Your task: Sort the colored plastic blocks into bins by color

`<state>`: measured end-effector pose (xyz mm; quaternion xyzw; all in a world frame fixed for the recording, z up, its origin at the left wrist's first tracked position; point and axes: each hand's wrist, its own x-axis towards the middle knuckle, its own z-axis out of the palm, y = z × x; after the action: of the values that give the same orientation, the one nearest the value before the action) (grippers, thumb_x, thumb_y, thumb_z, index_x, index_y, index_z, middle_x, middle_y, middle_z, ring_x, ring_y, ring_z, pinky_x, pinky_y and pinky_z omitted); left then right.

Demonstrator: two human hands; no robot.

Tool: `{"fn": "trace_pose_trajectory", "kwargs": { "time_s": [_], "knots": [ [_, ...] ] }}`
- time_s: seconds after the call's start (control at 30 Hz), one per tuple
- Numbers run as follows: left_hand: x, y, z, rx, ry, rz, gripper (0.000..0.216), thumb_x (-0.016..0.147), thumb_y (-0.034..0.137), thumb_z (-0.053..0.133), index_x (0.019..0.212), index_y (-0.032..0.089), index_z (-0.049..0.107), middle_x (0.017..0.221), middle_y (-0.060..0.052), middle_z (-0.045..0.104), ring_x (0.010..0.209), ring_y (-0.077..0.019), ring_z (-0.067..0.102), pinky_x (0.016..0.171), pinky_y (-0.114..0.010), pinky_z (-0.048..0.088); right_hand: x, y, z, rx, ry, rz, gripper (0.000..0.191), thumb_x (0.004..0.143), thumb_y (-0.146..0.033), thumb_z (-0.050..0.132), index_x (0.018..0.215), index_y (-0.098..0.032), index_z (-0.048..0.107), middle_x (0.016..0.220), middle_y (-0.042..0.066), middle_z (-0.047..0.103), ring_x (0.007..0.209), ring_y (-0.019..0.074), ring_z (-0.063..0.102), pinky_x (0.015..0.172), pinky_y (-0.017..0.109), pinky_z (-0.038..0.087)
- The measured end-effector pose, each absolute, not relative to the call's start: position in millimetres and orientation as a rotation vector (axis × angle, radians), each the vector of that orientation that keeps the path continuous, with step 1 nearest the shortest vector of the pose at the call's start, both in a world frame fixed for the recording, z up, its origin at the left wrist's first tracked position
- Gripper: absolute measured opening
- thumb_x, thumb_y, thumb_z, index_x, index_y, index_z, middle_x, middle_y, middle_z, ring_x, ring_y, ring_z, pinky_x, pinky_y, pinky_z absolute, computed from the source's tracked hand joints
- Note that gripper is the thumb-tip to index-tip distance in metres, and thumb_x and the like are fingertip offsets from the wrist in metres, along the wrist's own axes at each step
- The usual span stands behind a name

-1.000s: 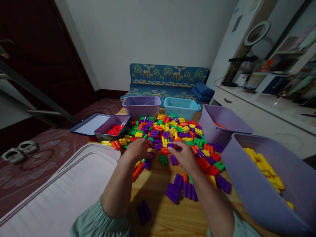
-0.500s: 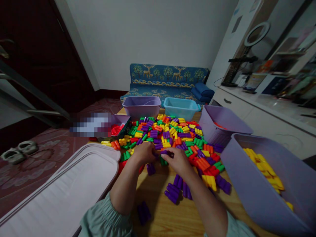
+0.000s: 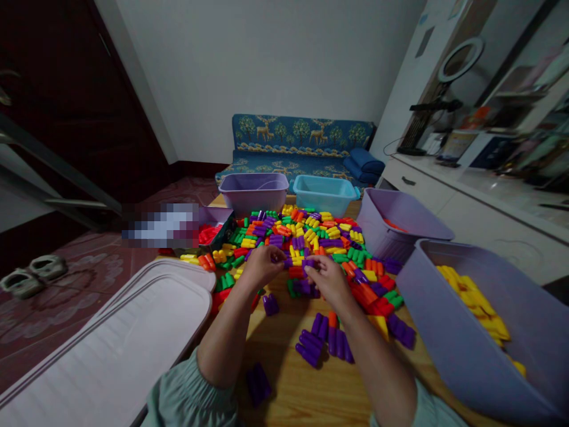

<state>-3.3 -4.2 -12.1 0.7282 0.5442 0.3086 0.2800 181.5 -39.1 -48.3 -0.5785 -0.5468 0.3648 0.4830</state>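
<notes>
Loose plastic toy pieces (image 3: 311, 240), made of joined rounded bars in yellow, purple, red, orange and green, lie in a wide heap on the wooden table (image 3: 284, 367). My left hand (image 3: 264, 265) is over the near edge of the heap, fingers pinched around a purple piece that is mostly hidden. Close beside it, my right hand (image 3: 328, 277) grips another purple piece (image 3: 306, 267) between thumb and fingers. More purple pieces (image 3: 304, 289) lie just below the hands. Nearer me are a purple cluster (image 3: 311, 347) and a single purple piece (image 3: 258, 384).
Purple bins (image 3: 254, 193), (image 3: 377, 237) and a blue bin (image 3: 326, 188) stand around the heap. A large bin (image 3: 448, 344) at right holds yellow pieces (image 3: 473, 302). White lids (image 3: 146, 332) lie at left, near an open box (image 3: 217, 216) with red pieces.
Both hands have moved slightly up and away from me, the right one also a little rightward. Purple pieces below them, previously mostly covered by the hands, now show.
</notes>
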Motion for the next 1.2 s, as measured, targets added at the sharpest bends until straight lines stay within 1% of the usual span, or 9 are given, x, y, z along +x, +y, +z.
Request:
{"fn": "trace_pose_trajectory", "kwargs": {
  "time_s": [0.2,0.3,0.43,0.53,0.73,0.83,0.9,1.07,1.2],
  "knots": [
    [-17,-21,11,2.091,1.505,0.353,0.025,0.053,0.015,0.072,0.077,0.022,0.076,0.073,-0.003,0.071,0.063,-0.0165,0.061,0.054,-0.021,0.037,196,-47,-22,-1.619,-1.698,0.595,0.019,0.072,-0.022,0.062,0.089,-0.021,0.07,0.082,0.004,0.072,0.073,0.0186,0.064,0.065,0.028,0.047],
    [-19,-28,20,2.137,1.485,0.195,0.028,0.042,0.014,0.08,0.068,0.024,0.076,0.072,-0.002,0.071,0.062,-0.0176,0.061,0.053,-0.022,0.037,194,-57,-10,-1.677,-1.93,0.51,0.016,0.074,-0.019,0.061,0.086,-0.022,0.071,0.086,0.004,0.072,0.078,0.0198,0.064,0.069,0.029,0.045],
    [-13,-30,17,2.158,1.466,0.137,0.029,0.024,0.012,0.084,0.043,0.023,0.066,0.046,0.002,0.058,0.046,-0.0144,0.051,0.051,-0.024,0.037,185,-64,-10,-1.71,-2.133,0.404,0.021,0.073,-0.018,0.065,0.093,-0.021,0.071,0.096,0.007,0.069,0.09,0.022,0.064,0.077,0.03,0.043],
    [-7,-31,15,2.175,1.435,0.185,0.031,0.019,0.011,0.084,0.033,0.022,0.058,0.033,0.004,0.044,0.038,-0.0104,0.04,0.049,-0.025,0.036,181,-63,-16,-1.742,-2.197,0.389,0.029,0.076,-0.021,0.066,0.105,-0.022,0.069,0.102,0.008,0.068,0.095,0.023,0.063,0.079,0.03,0.043],
    [-1,-33,15,2.187,1.447,0.138,0.029,0.024,0.012,0.083,0.03,0.022,0.056,0.031,0.004,0.042,0.034,-0.0076,0.033,0.042,-0.023,0.027,177,-66,-21,-1.744,-2.26,0.335,0.028,0.08,-0.02,0.063,0.107,-0.022,0.069,0.109,0.01,0.064,0.103,0.0252,0.062,0.085,0.032,0.044],
    [-1,-32,10,2.127,1.406,0.155,0.027,0.028,0.003,0.075,0.03,0.022,0.057,0.029,0.005,0.041,0.033,-0.0078,0.034,0.041,-0.021,0.026,177,-68,-23,-1.725,-2.276,0.307,0.028,0.08,-0.017,0.063,0.108,-0.021,0.067,0.11,0.01,0.063,0.102,0.0242,0.062,0.085,0.031,0.044],
    [-4,-30,7,2.082,1.38,0.165,0.023,0.032,0.003,0.072,0.034,0.023,0.06,0.032,0.004,0.046,0.035,-0.0091,0.039,0.042,-0.021,0.027,178,-67,-26,-1.703,-2.259,0.322,0.03,0.078,-0.013,0.062,0.108,-0.019,0.064,0.111,0.011,0.064,0.104,0.0237,0.061,0.086,0.031,0.043],
    [-8,-20,3,1.886,1.289,0.459,0.003,0.057,0.022,0.07,0.057,0.019,0.071,0.049,0.0,0.061,0.045,-0.0126,0.051,0.043,-0.02,0.032,183,-54,-36,-1.655,-1.979,0.477,0.027,0.079,-0.011,0.059,0.105,-0.017,0.059,0.104,0.01,0.067,0.1,0.0221,0.062,0.086,0.032,0.045],
    [3,-12,-7,1.527,1.263,0.737,0.023,0.064,0.037,0.073,0.062,0.015,0.065,0.054,0.0,0.058,0.047,-0.0113,0.051,0.045,-0.02,0.038,184,-45,-36,-1.575,-1.669,0.567,0.023,0.079,-0.021,0.063,0.102,-0.018,0.06,0.099,0.009,0.069,0.094,0.0229,0.064,0.083,0.035,0.049]
  ]
}}
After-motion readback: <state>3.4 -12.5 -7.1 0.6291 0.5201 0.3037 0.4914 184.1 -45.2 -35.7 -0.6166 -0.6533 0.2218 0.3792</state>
